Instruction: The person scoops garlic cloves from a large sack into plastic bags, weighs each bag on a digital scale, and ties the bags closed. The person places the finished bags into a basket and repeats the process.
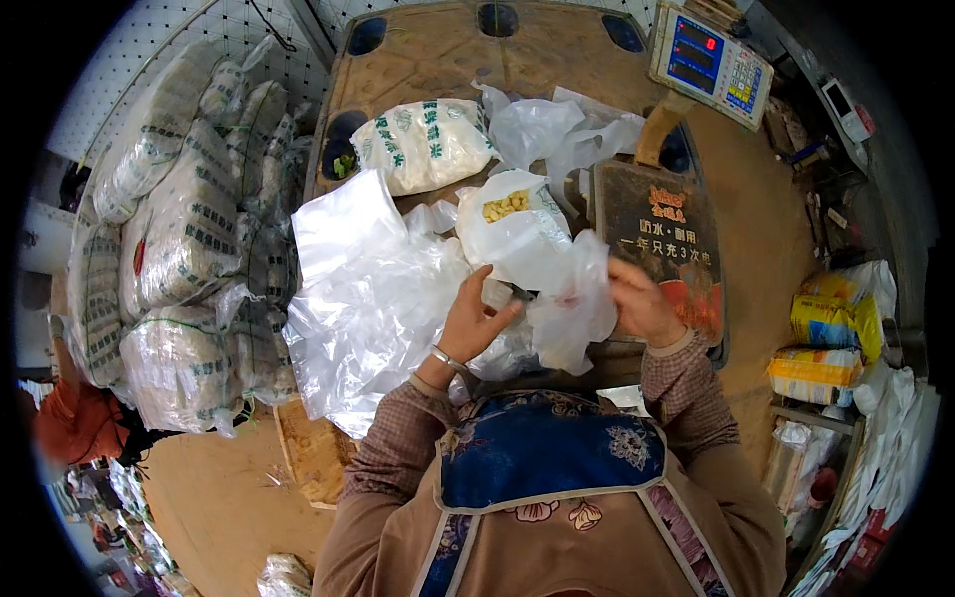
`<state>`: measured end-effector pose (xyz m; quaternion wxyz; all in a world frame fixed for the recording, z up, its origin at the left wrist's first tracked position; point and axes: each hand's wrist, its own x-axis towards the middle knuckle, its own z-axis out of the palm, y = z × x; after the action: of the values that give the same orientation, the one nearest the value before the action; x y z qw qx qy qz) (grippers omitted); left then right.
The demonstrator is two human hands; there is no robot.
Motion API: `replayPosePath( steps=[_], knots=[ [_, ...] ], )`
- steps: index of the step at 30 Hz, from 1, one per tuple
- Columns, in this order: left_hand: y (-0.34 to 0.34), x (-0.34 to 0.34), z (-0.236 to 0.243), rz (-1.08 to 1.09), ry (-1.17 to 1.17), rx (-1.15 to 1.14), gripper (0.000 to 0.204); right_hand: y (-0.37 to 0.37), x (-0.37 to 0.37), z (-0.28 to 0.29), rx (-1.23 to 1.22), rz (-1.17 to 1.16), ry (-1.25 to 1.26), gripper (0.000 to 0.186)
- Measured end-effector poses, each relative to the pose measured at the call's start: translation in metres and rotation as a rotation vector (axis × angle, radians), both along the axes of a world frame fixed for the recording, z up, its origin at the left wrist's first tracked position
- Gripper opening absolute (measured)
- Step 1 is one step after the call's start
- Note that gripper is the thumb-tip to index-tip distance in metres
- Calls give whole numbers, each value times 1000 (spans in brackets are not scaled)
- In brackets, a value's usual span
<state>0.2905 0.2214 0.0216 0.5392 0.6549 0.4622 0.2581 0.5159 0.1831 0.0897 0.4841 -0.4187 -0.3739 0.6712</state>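
Observation:
My left hand (472, 323) hovers at the near side of a pile of clear plastic bags (368, 289), thumb and forefinger spread, with nothing visible between them. My right hand (644, 303) pinches the edge of a thin, whitish plastic bag (574, 316), which hangs loosely toward the left hand. Just beyond both hands sits a white bag (512, 249) with small pale yellow pieces (506, 205) showing at its top. What the pieces are is too small to tell. Behind it lies a full white bag with green print (426, 146).
A scale's platform (657, 229) lies to the right, its display (711, 65) raised behind. Crumpled plastic bags (537, 129) lie at the table's far part. Large wrapped sacks (184, 219) are stacked on the left. Yellow packages (831, 323) sit on a right-hand shelf.

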Motion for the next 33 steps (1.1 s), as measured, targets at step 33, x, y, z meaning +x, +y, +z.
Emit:
replayPosePath(
  steps=[33],
  knots=[
    [53,169,93,-215,-585,-123,28,-19,64,50,772,-314,-882,18]
  ],
)
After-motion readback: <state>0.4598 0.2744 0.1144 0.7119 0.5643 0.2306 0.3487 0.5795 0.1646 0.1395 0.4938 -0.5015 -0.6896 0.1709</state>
